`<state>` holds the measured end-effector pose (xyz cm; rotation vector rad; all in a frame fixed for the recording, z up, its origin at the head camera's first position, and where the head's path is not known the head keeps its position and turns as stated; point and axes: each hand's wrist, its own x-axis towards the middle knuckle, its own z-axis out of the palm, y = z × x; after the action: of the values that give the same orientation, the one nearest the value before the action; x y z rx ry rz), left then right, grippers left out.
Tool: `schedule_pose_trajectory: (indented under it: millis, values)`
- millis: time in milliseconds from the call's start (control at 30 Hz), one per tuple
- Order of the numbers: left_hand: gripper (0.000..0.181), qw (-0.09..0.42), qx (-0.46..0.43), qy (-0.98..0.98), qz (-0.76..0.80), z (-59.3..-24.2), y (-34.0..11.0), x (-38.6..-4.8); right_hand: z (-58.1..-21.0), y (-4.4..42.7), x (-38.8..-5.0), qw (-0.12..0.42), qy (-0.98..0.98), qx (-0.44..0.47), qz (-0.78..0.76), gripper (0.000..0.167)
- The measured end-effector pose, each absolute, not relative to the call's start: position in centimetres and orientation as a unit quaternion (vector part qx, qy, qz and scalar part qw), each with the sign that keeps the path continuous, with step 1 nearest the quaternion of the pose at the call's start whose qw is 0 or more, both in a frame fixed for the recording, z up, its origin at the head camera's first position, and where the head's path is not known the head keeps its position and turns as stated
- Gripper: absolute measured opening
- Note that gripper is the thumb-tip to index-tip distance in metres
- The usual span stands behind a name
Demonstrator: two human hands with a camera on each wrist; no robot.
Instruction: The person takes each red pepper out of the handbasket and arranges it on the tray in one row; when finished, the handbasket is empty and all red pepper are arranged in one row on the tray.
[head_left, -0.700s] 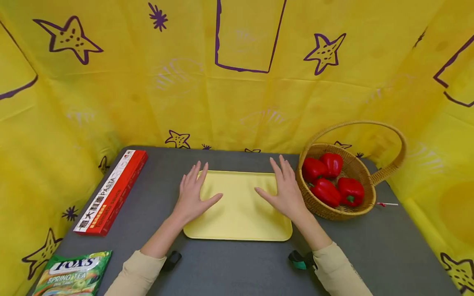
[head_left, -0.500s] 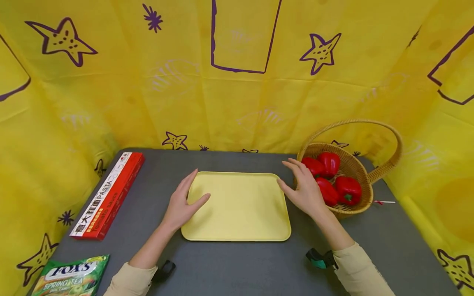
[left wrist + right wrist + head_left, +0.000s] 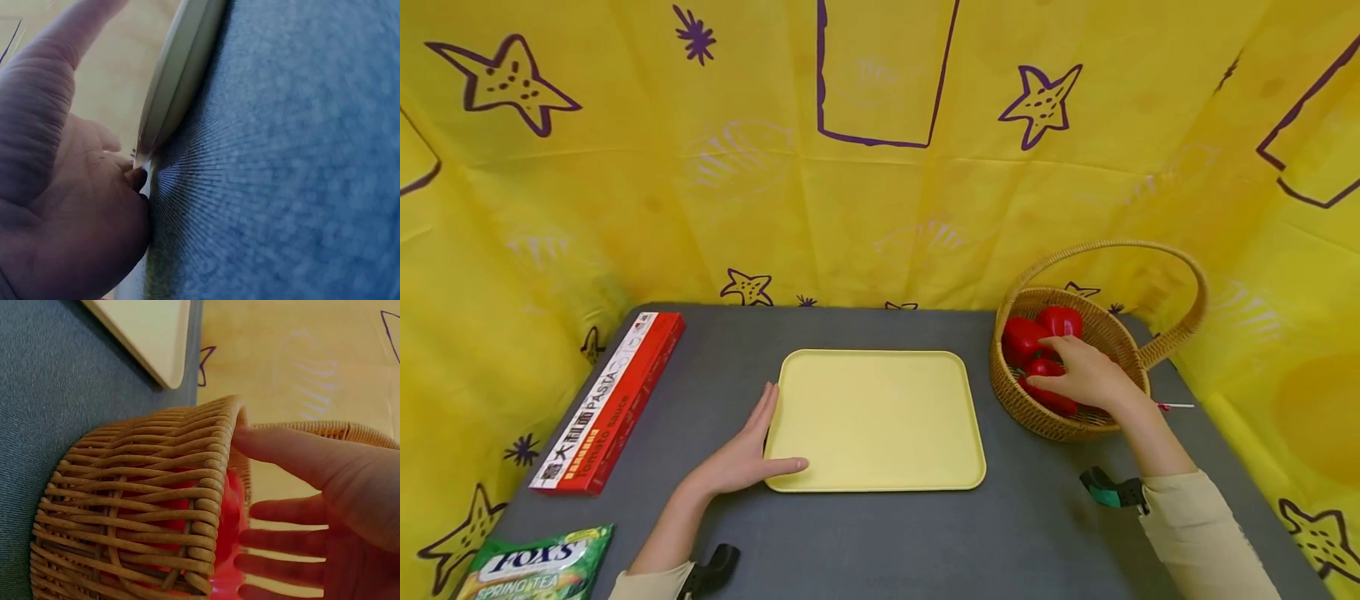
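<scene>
A yellow rectangular tray lies on the grey table. At its left edge is my left hand, fingers straight and thumb over the front left corner; the left wrist view shows the tray's rim close by the palm. Over the wicker basket on the right, my right hand reaches in above red bell peppers, hiding part of them. In the right wrist view its extended fingers hang beside the basket's rim, near a red pepper, and grip nothing.
The basket's tall handle arches up over its far right side. A red pasta box lies at the left, with a green candy bag at the near left corner. A small lollipop sits right of the basket. Yellow cloth surrounds the table.
My right hand has moved right from above the tray to inside the basket's opening. The left hand has come down and nearer, to the tray's left edge. The view has shifted slightly.
</scene>
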<state>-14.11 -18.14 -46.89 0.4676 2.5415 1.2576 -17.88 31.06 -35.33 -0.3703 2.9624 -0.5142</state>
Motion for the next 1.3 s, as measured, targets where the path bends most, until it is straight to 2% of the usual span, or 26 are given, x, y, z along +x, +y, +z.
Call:
schedule_pose_trajectory:
  millis: [200,533,967,1300]
  values:
    - [0.126,0.155,0.174,0.872,0.431,-47.5,-18.8,-14.0,-35.4,31.0,-18.1,0.091,0.982,-0.107,-0.129,0.077]
    - [0.134,0.152,0.179,0.871,0.43,-48.0,-18.9,-13.5,-36.4,30.9,-18.1,0.084,0.982,-0.119,-0.116,0.073]
    - [0.133,0.134,0.209,0.869,0.429,-47.9,-18.6,-13.6,-37.4,31.2,-18.1,0.078,0.987,-0.097,-0.106,0.079]
    - [0.131,0.134,0.215,0.862,0.439,-48.1,-18.7,-13.6,-37.9,31.4,-18.3,0.078,0.985,-0.098,-0.115,0.075]
